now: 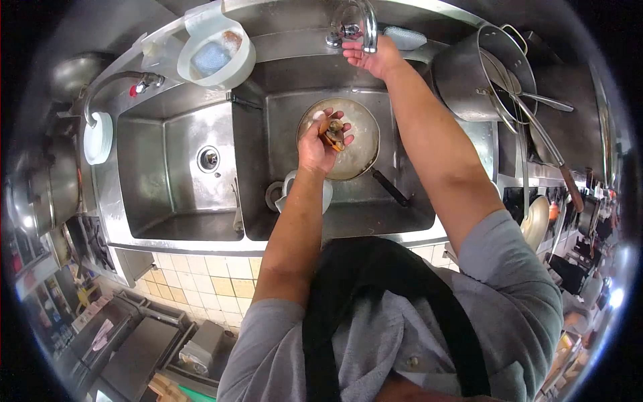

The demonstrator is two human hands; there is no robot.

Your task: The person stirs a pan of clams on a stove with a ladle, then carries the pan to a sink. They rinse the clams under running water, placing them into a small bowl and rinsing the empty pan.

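My left hand is over the frying pan, palm up, with its fingers curled round a small orange-brown and grey scrubbing pad. A bit of white shows by the thumb. The pan lies in the right sink basin, a pale cloudy film across its inside and its black handle pointing to the front right. At the back rim my right hand reaches behind the spout of the chrome tap. Its fingers are stretched apart below the tap's knob, holding nothing.
Below my left forearm stand a white container and a grey cup. A white tub with a blue cloth rests on the back rim. Right of the basin, a large pot holds long-handled utensils. The left basin has a drain.
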